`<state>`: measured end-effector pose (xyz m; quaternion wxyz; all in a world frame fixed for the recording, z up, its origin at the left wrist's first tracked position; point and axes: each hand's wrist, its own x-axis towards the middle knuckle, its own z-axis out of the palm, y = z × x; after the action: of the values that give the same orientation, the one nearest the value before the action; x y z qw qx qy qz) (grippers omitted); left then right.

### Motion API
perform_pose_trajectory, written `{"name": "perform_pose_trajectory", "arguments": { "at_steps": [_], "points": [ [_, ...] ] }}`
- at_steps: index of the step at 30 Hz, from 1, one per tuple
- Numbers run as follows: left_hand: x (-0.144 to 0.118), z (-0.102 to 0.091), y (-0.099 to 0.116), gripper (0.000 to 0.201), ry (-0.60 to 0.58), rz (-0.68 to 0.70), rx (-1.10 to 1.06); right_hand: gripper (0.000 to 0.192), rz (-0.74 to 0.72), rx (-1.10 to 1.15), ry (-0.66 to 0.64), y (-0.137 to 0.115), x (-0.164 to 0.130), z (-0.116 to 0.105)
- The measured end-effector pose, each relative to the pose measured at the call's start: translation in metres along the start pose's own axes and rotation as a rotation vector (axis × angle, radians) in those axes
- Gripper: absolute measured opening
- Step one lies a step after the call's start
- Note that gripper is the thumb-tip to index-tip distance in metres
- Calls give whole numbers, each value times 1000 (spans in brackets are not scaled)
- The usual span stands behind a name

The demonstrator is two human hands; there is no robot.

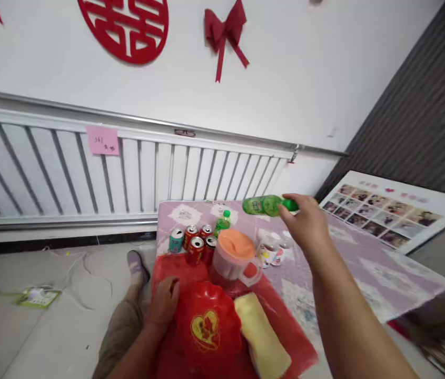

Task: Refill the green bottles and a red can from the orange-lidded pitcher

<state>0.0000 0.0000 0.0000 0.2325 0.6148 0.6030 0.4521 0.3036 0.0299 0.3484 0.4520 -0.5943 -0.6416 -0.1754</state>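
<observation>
The tabletop [364, 273] has bare cloth to the right, up to its right edge; cans [196, 242], a jug [232, 260] and cups [272, 252] crowd the left half. The right hand [305, 223] is clamped on a green bottle [265, 205], held sideways in the air above the far edge, cap end in the fingers. The bottle is clear green with a label. The left hand [165, 302] lies closed on a red bag [206, 326] at the near left edge, beside a yellow cloth [261, 337]
</observation>
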Motion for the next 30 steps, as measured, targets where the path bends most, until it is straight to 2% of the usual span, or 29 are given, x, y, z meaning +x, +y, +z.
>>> {"name": "perform_pose_trajectory", "arguments": {
  "at_steps": [3, 6, 9, 11, 14, 17, 19, 21, 24, 30],
  "points": [
    [-3, -2, 3, 30, 35, -25, -31, 33, 0, 124, 116, -19, -45, -34],
    [-4, -3, 5, 30, 71, -54, -68, 32, 136, 301, 155, -36, -102, -49],
    [-4, -6, 8, 30, 110, -39, -86, 37, 351, 460, 32, -45, -164, -42],
    [-5, -11, 15, 29, 148, 25, -82, 37, 445, 506, -16, -43, -201, -30],
    [-11, -23, 36, 29, 217, 176, -58, 34, 437, 505, -105, -35, -237, -14],
    [-28, -33, 67, 32, 210, 262, -58, 31, 365, 401, -160, -29, -250, -6],
    [-45, -34, 87, 39, 124, 299, -59, 30, 318, 364, -178, -30, -251, -3],
    [-64, -29, 101, 60, 15, 392, -61, 29, 266, 366, -200, -36, -251, -2],
    [-85, -17, 110, 85, -92, 433, -58, 31, 222, 404, -212, -49, -253, 0],
    [-94, -12, 109, 74, -66, 380, -92, 43, 318, 583, -267, -65, -265, 3]
  ]
}}
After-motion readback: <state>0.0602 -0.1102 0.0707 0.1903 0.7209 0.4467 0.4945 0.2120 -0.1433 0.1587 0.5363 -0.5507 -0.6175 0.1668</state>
